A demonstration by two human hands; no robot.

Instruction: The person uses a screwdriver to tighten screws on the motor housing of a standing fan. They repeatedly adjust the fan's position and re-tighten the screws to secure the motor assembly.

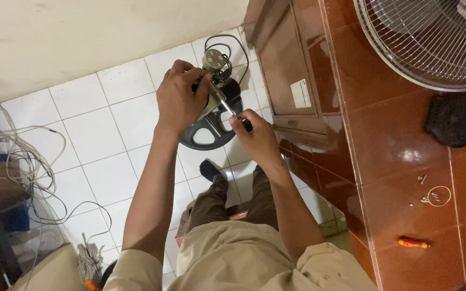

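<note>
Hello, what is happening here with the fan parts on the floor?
A seated person holds a fan stand over the white tiled floor. The left hand grips the top of the metal pole near the motor, and the right hand holds a dark-handled tool against the pole. The black round base hangs below. On the red counter lie a fan grille, small screws and an orange screwdriver.
</note>
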